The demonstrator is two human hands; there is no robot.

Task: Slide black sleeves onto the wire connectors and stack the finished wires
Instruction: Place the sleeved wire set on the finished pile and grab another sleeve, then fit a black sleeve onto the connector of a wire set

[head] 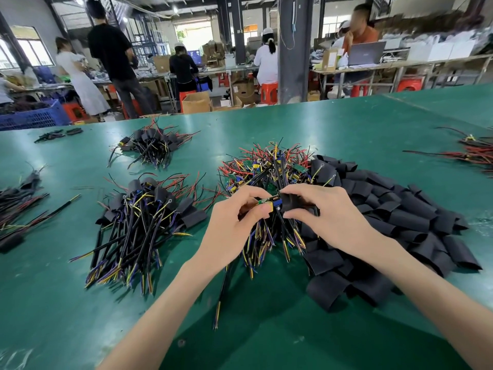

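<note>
The left hand [234,217] is pinching a small green board connector with a blue block on it [268,202] between thumb and fingers. The right hand [328,212] is gripping a short, soft black tube sleeve [292,201], with its fingers curled round it. The sleeve's open mouth is touching the blue end of the connector, right between the two hands, so it is probably just starting to go on.

The connector is looking tiny, light and hard, with little parts that could snap, so holding it by its edges seems best. The sleeve is looking thin, floppy and easy to squash shut. A gentle hold on its sides should keep the mouth open. The long thin black wire [226,287] is hanging limp below the left hand.

A big heap of loose black sleeves [400,217] is lying just right of the right hand. A stack of finished wires [144,209] is sitting left of the left hand on the green table [53,289].
</note>
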